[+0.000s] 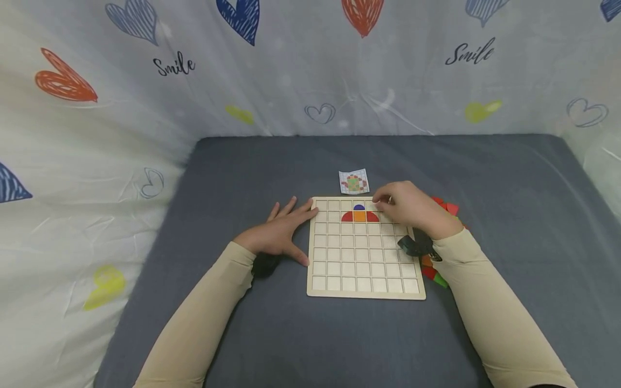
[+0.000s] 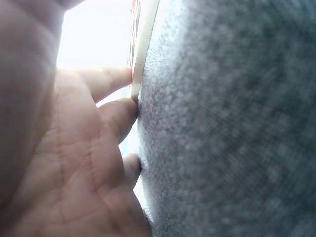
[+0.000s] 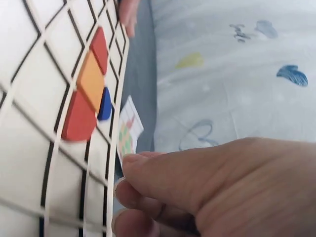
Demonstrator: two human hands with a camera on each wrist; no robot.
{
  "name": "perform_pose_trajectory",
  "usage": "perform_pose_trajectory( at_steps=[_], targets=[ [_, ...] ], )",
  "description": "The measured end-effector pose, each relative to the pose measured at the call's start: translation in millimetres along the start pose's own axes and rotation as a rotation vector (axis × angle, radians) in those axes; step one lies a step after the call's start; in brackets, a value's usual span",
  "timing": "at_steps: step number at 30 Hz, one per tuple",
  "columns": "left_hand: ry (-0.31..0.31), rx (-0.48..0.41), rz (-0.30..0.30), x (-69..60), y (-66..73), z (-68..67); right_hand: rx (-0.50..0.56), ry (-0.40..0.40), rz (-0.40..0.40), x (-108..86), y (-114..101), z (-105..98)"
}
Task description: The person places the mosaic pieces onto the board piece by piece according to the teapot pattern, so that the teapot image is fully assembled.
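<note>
A pale wooden grid board [image 1: 366,296] lies flat on the grey cloth. Set in its upper cells are a blue half-round piece [image 1: 359,207], an orange square piece [image 1: 359,216] and two red rounded pieces [image 3: 80,117], one on each side of the orange. Fingers spread, my left hand [image 1: 278,231] touches the board's left edge. Over the top right of the board is my right hand [image 1: 407,205], its fingers curled and the thumb close against them. Whether a small piece sits between those fingertips is hidden.
Beyond the board's far edge lies a small picture card [image 1: 353,182] with a coloured pattern. Loose red [image 1: 452,208], green [image 1: 440,280] and orange pieces lie along the board's right side, partly covered by my right arm. A white curtain [image 1: 320,81] with hearts hangs behind the table.
</note>
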State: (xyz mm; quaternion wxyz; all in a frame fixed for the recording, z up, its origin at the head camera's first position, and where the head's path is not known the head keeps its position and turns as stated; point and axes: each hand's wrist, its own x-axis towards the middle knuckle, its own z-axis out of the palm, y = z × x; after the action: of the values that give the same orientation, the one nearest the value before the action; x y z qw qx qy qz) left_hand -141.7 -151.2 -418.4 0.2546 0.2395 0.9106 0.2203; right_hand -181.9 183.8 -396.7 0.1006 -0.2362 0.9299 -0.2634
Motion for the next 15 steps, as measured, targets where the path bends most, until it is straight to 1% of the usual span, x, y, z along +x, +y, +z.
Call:
perform_pose_trajectory(
  at_steps=[6,11,15],
  targets=[
    [0.001,0.001,0.0,-0.5,-2.1,1.1,-0.012,0.004,0.063,-10.1,16,-12],
    [-0.004,-0.01,0.005,-1.0,-2.0,1.2,-0.01,0.027,0.121,-18.6,30,-23],
    [-0.001,-0.014,0.014,-1.1,-1.2,0.5,-0.028,0.049,0.135,-22.2,41,-28]
  ],
)
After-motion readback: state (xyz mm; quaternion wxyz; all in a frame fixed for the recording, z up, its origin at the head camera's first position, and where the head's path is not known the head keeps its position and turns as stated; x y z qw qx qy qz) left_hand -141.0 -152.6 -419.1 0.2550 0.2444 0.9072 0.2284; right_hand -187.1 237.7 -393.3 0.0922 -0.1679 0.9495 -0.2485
